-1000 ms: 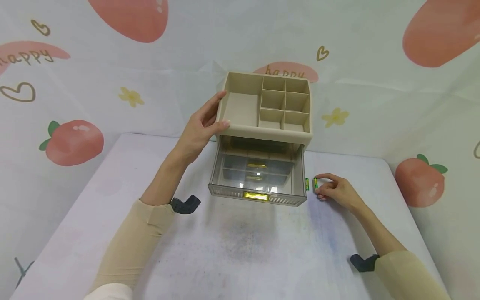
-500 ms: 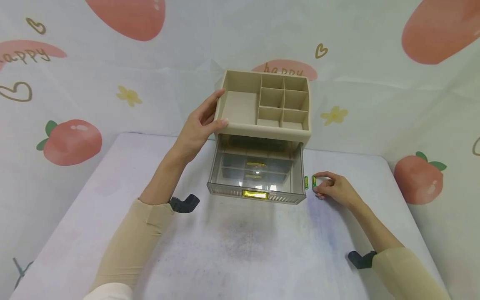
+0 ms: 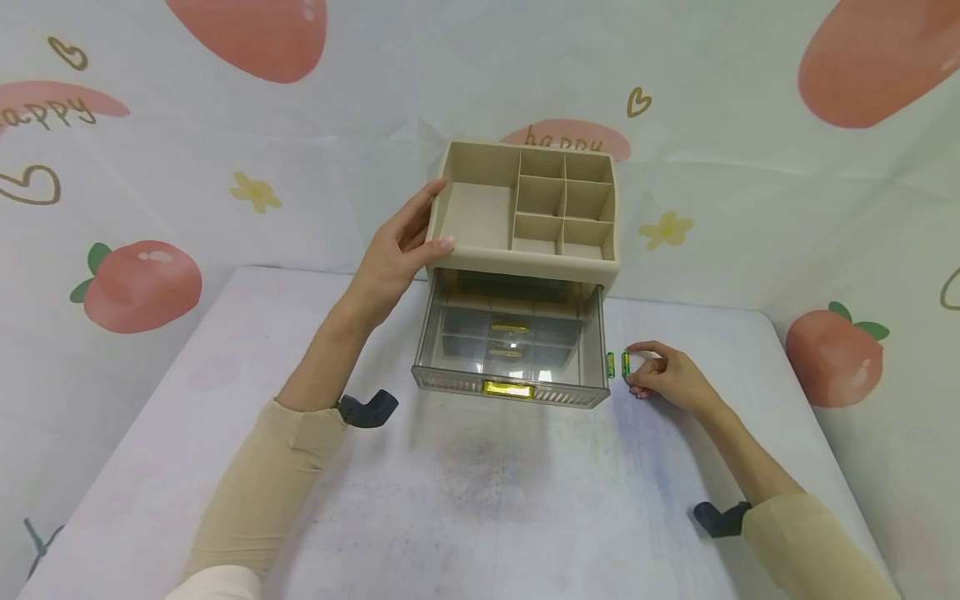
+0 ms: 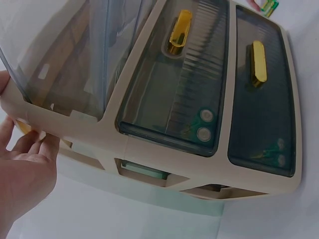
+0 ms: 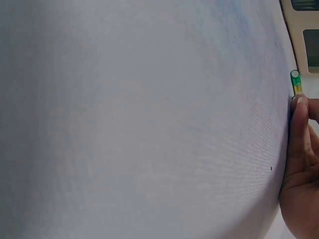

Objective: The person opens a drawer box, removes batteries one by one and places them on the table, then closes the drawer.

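A beige desktop organizer stands tilted in view, its clear top drawer pulled out. My left hand grips its upper left side, thumb over the front rim and fingers along the side wall. On the table right of the drawer, my right hand pinches a small green battery between thumb and index finger. Another green battery lies parallel to it, nearer the drawer. In the right wrist view, a green battery shows just past the thumb tip.
Two lower drawers with gold handles are closed in the left wrist view. Round silver ends show through the middle drawer front. The organizer's top has a large compartment and several small ones. A patterned cloth hangs behind the table.
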Demonstrator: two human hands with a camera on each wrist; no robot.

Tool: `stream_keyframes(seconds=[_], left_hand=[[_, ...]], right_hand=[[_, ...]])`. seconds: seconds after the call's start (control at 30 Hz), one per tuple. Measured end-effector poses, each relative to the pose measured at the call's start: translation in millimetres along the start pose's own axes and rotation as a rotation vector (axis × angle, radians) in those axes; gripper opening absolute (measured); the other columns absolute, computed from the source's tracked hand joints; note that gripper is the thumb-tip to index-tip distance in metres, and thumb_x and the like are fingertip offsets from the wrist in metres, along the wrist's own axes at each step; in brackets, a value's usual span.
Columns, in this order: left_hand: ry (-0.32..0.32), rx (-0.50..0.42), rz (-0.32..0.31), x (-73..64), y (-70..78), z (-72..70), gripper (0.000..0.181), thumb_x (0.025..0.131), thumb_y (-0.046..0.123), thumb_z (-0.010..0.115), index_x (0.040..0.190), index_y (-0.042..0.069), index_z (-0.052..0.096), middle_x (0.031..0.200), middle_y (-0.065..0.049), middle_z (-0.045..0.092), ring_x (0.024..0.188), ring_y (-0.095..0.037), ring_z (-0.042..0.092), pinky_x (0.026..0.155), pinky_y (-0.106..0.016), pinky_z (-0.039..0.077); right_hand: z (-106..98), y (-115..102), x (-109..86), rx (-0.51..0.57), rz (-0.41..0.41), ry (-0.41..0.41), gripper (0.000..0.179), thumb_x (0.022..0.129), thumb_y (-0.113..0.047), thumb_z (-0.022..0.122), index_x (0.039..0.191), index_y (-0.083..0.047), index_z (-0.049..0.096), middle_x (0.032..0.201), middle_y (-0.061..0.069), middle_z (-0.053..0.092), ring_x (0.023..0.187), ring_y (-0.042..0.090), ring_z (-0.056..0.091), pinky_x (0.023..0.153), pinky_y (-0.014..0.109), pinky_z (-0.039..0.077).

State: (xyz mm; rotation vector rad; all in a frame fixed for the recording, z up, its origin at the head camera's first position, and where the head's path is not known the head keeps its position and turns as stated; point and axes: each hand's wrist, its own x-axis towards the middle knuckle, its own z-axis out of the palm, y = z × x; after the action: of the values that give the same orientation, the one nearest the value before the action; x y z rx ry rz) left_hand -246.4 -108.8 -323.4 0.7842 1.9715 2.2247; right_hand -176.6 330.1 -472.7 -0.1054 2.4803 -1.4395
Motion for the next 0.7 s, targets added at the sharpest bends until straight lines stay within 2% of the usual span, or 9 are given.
stream_keyframes(seconds=[0.3, 0.53, 0.7], left_hand=[[-0.014, -0.002, 0.004, 1.0, 0.7, -0.1, 0.069, 0.095, 0.003, 0.063, 0.156, 0.021, 0.034, 0.161, -0.006, 0.028, 0.144, -0.021, 0.034, 0.108, -0.034, 0.039], [-0.026, 0.027, 0.009, 0.7, 2.6, -0.8, 0.070, 0.096, 0.003, 0.062, 0.157, 0.021, 0.032, 0.162, -0.005, 0.027, 0.145, -0.019, 0.031, 0.112, -0.037, 0.035], [-0.034, 0.047, 0.008, 0.0, 4.2, -1.3, 0.070, 0.097, 0.004, 0.062, 0.157, 0.022, 0.031, 0.163, -0.004, 0.025, 0.146, -0.019, 0.031, 0.114, -0.040, 0.033]], right_hand=[[0.3, 0.0, -5.7, 0.081, -0.016, 0.035, 0.058, 0.090, -0.003, 0.071, 0.141, 0.006, 0.043, 0.080, 0.013, 0.069, 0.066, 0.013, 0.066, 0.065, 0.024, 0.056], [4.8, -1.5, -10.2, 0.194, -0.021, 0.104, 0.041, 0.100, -0.010, 0.059, 0.134, 0.008, 0.045, 0.085, 0.006, 0.070, 0.072, 0.013, 0.068, 0.066, 0.027, 0.058], [9.4, -4.9, -15.0, 0.209, -0.050, 0.143, 0.035, 0.102, -0.012, 0.056, 0.127, 0.012, 0.051, 0.086, 0.005, 0.071, 0.074, 0.012, 0.069, 0.069, 0.026, 0.058]])
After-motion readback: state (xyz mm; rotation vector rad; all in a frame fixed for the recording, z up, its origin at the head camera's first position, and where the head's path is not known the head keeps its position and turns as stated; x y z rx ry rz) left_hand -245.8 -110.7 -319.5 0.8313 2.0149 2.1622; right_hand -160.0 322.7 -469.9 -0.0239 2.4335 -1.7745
